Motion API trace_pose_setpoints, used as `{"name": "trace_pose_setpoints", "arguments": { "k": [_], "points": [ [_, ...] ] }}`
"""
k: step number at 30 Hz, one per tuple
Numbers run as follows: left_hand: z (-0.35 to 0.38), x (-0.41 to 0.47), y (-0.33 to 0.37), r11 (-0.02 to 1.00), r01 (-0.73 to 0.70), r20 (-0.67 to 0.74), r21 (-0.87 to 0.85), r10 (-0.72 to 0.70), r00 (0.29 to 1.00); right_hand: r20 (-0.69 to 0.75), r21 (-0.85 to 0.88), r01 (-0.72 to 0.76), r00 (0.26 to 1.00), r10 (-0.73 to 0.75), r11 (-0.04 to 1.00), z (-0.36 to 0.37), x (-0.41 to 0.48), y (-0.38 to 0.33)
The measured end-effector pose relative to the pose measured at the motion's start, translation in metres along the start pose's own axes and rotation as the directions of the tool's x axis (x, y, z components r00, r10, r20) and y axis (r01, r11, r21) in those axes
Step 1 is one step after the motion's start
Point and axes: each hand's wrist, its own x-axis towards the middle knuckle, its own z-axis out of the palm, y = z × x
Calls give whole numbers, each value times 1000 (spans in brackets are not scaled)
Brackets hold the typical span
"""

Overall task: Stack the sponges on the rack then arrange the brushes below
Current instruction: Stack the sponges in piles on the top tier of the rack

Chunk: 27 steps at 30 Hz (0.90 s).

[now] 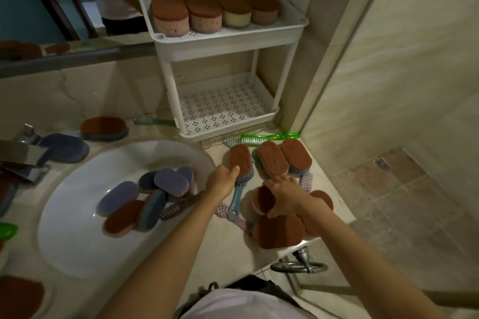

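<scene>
Left hand (224, 179) clamped on brown-topped oval sponge (241, 160); right hand (286, 197) grasping another brown oval sponge (264, 201). We reckon soft, light, squishy — pinch sides.

The pale stone counter (228, 238) carries a white two-tier rack (285, 41) in its corner. Brown-topped sponges (272, 160), a green brush (269, 138) and a blue brush (237, 199) lie before it.

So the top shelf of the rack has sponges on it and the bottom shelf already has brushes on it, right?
Not quite. In the head view the top shelf does hold sponges, but the bottom shelf is bare. The brushes, like the green brush, lie on the counter.
</scene>
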Motion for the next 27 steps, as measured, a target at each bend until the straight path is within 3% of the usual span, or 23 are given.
{"name": "trace_pose_setpoints", "arguments": {
  "k": [2,5,10,14,18,21,23,27],
  "points": [
    [3,13,1,997,62,-7,-50,-62,998,-75,34,6,997,-3,999,0,3,0],
    [8,27,3,996,88,-58,-35,-90,994,-222,225,-8,973,59,974,-3,7,3],
    [18,31,20,980,180,-72,-85,-186,980,-375,551,4,895,243,835,-19,6,9],
    [26,39,18,963,232,-57,-136,-242,969,-398,622,-56,836,378,781,-29,15,13],
    [27,43,16,864,283,76,-417,-277,958,-376,632,-104,825,421,768,-31,28,15],
    [17,35,24,798,291,107,-527,-277,955,-373,632,-134,811,452,763,-35,30,14],
    [2,23,34,816,231,64,-530,-233,970,-396,650,-120,789,470,750,-45,29,11],
    [-46,-13,63,944,20,-76,-330,-48,996,-494,701,6,725,479,713,-84,23,-2]
  ]
}}
